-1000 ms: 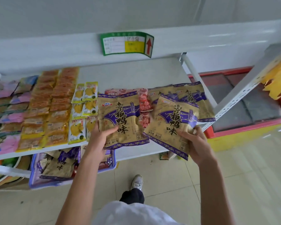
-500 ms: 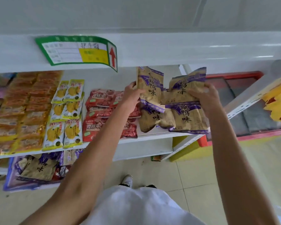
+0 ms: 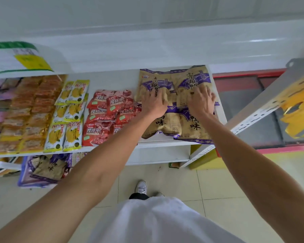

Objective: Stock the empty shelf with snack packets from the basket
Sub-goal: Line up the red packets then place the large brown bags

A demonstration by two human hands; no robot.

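Your left hand [image 3: 153,102] and right hand [image 3: 201,100] press flat, fingers spread, on tan-and-purple snack packets [image 3: 172,123] lying overlapped in two columns on the white shelf [image 3: 112,81].

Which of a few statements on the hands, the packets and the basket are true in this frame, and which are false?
1. The left hand and the right hand both rest on brown-and-purple packets on the shelf. True.
2. The red packets lie to the right of the brown-and-purple packets. False: they lie to their left.
3. The basket stands on the shelf. False: it sits below the shelf, at the lower left.
4. A brown packet lies in the basket. True.
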